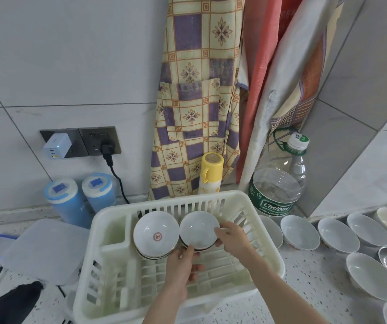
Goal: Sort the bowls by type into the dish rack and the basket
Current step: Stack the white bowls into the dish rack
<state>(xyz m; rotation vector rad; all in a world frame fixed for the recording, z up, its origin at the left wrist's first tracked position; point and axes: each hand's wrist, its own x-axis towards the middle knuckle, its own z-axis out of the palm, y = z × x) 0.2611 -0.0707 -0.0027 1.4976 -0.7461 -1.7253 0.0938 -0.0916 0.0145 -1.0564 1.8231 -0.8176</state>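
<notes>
Head view. Both hands grip one small white ceramic bowl with a dark rim inside the white slatted plastic dish rack: left hand pinches its near edge, right hand its far-right edge. Two-handed hold probably steadies it onto the bowl beneath. Just left of the hands, a matching stack topped by a red-stamped bowl. Well right of the right hand, plain white bowls wait on the speckled desk. Basket not identifiable.
</notes>
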